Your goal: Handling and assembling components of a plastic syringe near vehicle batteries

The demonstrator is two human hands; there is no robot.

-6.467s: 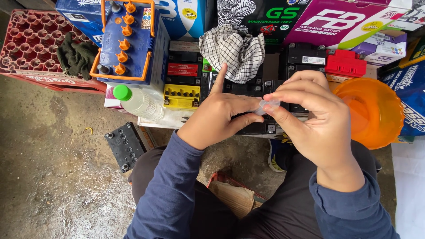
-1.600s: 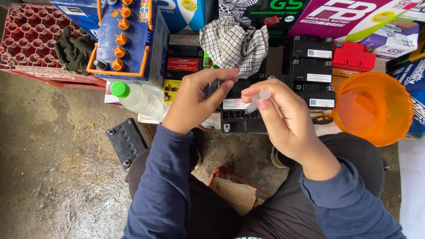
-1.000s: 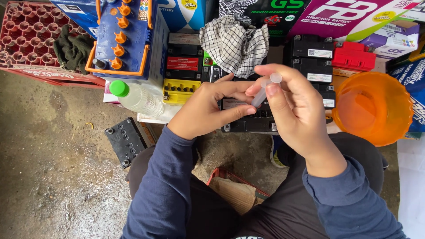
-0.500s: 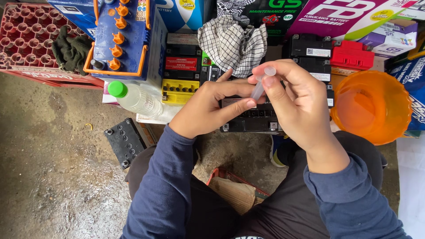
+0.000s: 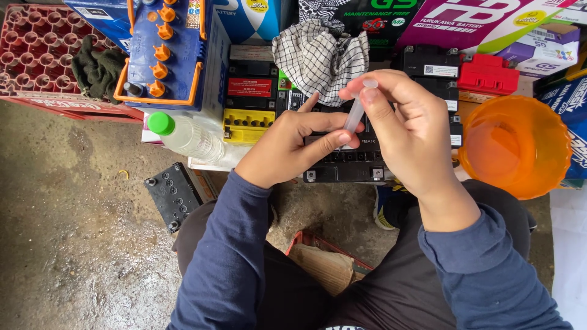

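Both hands meet over a black battery [image 5: 351, 160] that sits on the ground in front of the seated person. The right hand [image 5: 416, 137] pinches a small clear tube [image 5: 356, 110] near its top between thumb and index finger; the tube stands almost upright, top leaning slightly right. The left hand [image 5: 287, 146] grips the tube's lower end between thumb and fingertips, other fingers curled loosely. The tube hangs just above the battery's top; can't tell if its tip touches it. Both sleeves are dark blue.

A checked cloth [image 5: 318, 58] lies draped over stacked batteries just behind the hands. Left of the hands is a yellow-topped battery [image 5: 249, 125], and beside it a clear bottle [image 5: 186, 135] with a green cap lying on its side. A blue battery [image 5: 165, 52] with orange caps stands further back left, next to a red crate [image 5: 36, 58] with a dark glove [image 5: 98, 70] on it. A small black battery [image 5: 174, 194] lies on the wet concrete floor [image 5: 79, 244] near the left knee. An orange bowl [image 5: 516, 146] sits to the right, close to the right wrist. A red battery [image 5: 488, 73] sits behind it. Colourful boxes [image 5: 477, 21] line the back. A cardboard piece [image 5: 324, 266] lies between the legs.
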